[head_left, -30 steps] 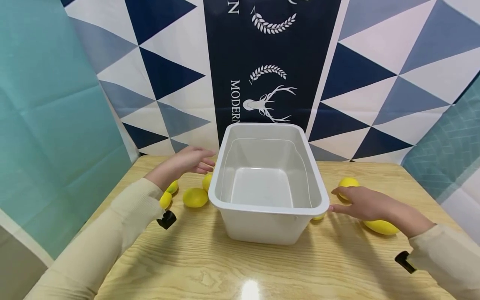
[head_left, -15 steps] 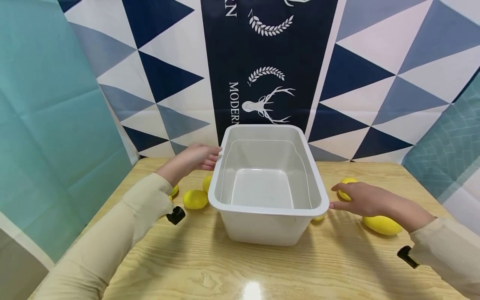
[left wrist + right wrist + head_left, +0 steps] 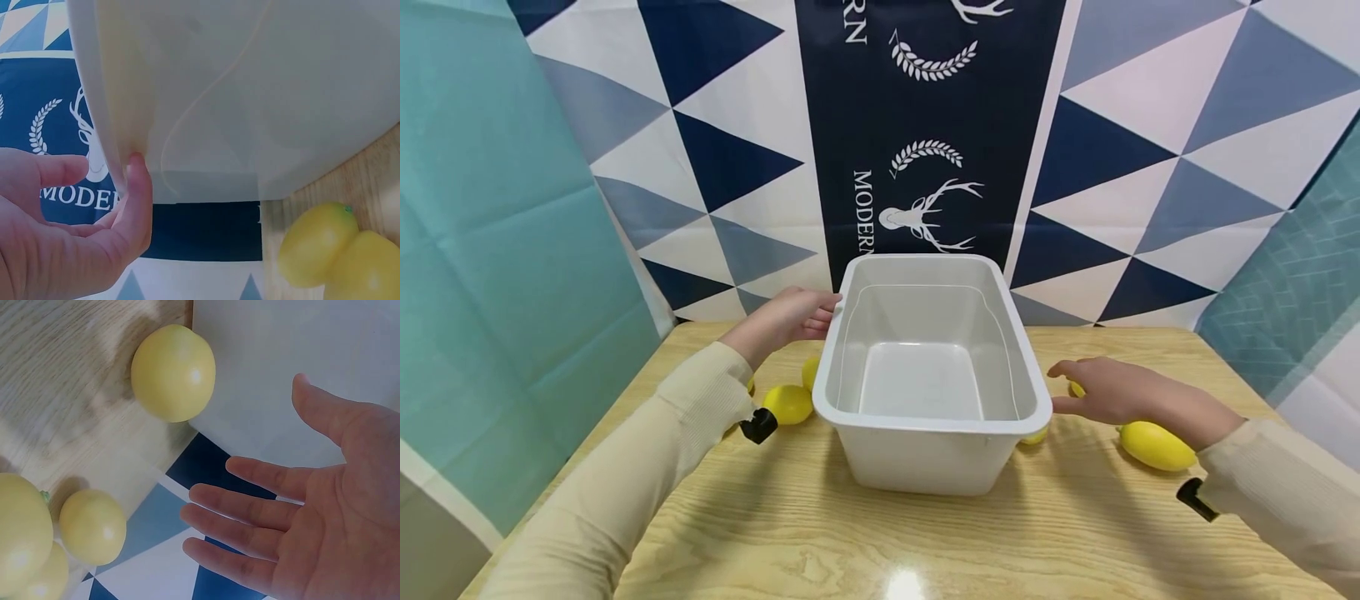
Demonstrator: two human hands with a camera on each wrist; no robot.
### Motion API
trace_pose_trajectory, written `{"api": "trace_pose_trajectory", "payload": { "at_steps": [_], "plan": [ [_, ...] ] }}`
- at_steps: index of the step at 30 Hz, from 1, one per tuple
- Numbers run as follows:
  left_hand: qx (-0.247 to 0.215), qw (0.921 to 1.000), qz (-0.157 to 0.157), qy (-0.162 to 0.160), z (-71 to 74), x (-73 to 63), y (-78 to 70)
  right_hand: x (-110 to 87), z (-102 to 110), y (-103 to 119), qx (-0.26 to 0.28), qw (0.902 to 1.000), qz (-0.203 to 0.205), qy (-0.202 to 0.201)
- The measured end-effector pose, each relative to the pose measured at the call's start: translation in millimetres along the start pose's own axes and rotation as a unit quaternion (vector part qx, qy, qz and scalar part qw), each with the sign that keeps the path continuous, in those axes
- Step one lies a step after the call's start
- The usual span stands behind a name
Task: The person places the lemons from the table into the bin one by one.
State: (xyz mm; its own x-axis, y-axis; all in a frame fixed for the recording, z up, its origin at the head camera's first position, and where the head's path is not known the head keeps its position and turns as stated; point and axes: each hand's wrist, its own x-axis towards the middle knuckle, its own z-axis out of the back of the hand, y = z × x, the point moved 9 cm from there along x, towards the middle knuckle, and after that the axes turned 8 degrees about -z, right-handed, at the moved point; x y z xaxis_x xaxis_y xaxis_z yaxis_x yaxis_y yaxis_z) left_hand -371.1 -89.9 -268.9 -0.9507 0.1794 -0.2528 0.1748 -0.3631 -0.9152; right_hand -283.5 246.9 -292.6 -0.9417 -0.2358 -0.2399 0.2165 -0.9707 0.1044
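Observation:
A white plastic bin point(image 3: 921, 460) stands upright at the middle of the table, with nothing inside. At its left side, my left hand point(image 3: 790, 320) reaches the rim. In the left wrist view, a fingertip point(image 3: 136, 161) touches the outer wall just below the rim, and the thumb stays apart from the other fingers. My right hand point(image 3: 1112, 390) hovers beside the bin's right wall, holding nothing. Its fingers point(image 3: 250, 509) are extended and spread in the right wrist view, the thumb near the wall; contact there I cannot tell.
Yellow lemon-like fruits point(image 3: 788, 404) lie left of the bin, partly behind my left arm. More yellow fruit point(image 3: 1156, 446) lies on the right, beneath my right hand and forearm. One small fruit point(image 3: 174, 374) sits against the bin's right side. Patterned cloth point(image 3: 737, 167) hangs behind the wooden table point(image 3: 820, 550).
My left hand has moved right, from beside the bin to its left rim. The right hand keeps nearly the same place beside the bin. The head view has shifted slightly.

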Motion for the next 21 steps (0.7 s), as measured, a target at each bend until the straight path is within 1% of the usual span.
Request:
{"api": "trace_pose_trajectory", "payload": {
  "at_steps": [5, 8, 13, 18, 21],
  "plan": [
    [-0.007, 1.0000, 0.006, -0.003, -1.0, 3.5, 1.8, 2.8, -2, 4, -0.001, 1.0000, 0.007, -0.003],
    [0.002, 0.9999, 0.014, -0.006, -1.1, 4.6, 2.9, 4.6, -3, 5, 0.003, 0.9999, 0.013, -0.004],
    [0.013, 0.9998, 0.012, -0.002, -1.1, 6.5, 2.4, 7.6, -5, 8, 0.015, 0.9996, 0.024, -0.005],
    [0.009, 0.9998, 0.015, -0.001, -0.2, 7.5, 4.2, 10.4, -7, 11, 0.024, 0.9990, 0.037, -0.005],
    [-0.003, 0.9998, 0.021, -0.001, -0.5, 8.7, 6.9, 12.1, -10, 11, 0.023, 0.9989, 0.040, -0.002]
  ]
}}
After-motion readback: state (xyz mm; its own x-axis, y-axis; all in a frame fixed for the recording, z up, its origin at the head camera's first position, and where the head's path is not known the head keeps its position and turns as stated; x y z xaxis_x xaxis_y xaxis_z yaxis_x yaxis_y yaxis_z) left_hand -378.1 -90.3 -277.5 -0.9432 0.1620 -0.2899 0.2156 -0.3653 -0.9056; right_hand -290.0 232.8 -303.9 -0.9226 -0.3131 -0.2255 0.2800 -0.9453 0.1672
